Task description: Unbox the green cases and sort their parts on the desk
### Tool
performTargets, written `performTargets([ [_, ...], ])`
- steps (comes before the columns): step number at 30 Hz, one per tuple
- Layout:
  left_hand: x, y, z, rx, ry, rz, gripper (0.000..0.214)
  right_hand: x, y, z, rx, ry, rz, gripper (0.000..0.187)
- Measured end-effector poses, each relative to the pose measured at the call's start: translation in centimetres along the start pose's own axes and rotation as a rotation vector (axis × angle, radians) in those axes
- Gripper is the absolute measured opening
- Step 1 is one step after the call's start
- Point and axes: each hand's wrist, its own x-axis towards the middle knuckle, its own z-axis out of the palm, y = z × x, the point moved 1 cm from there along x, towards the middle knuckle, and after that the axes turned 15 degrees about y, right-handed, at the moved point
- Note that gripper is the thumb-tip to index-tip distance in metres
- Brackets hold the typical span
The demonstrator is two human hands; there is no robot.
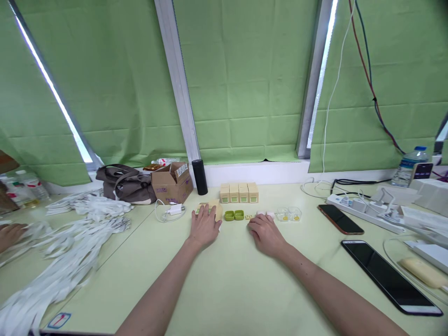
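Note:
My left hand (206,226) lies flat with its fingers spread over a tan cardboard piece (219,210), partly covering it. To its right are two small green square cups (234,215), side by side. A few tiny yellowish pieces (248,217) lie between the cups and my right hand (266,234). That hand rests on the table with loosely bent fingers and nothing visible in them. Just behind its knuckles are small pale pink-white pieces (269,214), partly hidden. Two clear plastic cups (289,214) with yellow spots inside sit further right.
Several small tan boxes (239,192) with green labels stand in a row behind. At left are a black cylinder (199,177), cardboard box (172,183), white charger (175,209), grey bag (128,184), white straps (70,261) and another person's hand (10,235). Phones (388,275) and a power strip (364,212) lie right.

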Motion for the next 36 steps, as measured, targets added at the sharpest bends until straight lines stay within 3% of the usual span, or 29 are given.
performTargets([
  [6,-0.9,1.3,-1.2,-0.061,0.064,0.040,0.068,0.0,-0.1,-0.2,-0.015,-0.007,-0.006,0.019],
  [13,-2.6,6.7,-2.9,-0.257,0.072,0.373,0.052,-0.1,0.1,-0.1,-0.009,0.044,0.004,0.023],
  [17,-2.7,8.7,-3.2,-0.342,0.014,0.449,0.038,-0.2,0.2,0.1,-0.043,0.079,0.011,0.019],
  [23,-3.4,7.5,-2.3,-0.412,0.046,0.350,0.036,0.1,1.1,-0.7,-0.043,0.182,0.089,0.018],
  [29,-3.8,6.3,-1.5,-0.463,0.071,0.268,0.030,1.6,4.7,-3.0,-0.116,0.284,0.302,0.025],
  [33,-3.7,6.6,-1.0,-0.499,0.050,0.249,0.030,3.4,7.0,-3.7,-0.222,0.210,0.368,0.031],
  [36,-3.7,6.8,-0.6,-0.526,0.059,0.233,0.028,5.4,8.3,-3.1,-0.243,0.139,0.358,0.030],
])
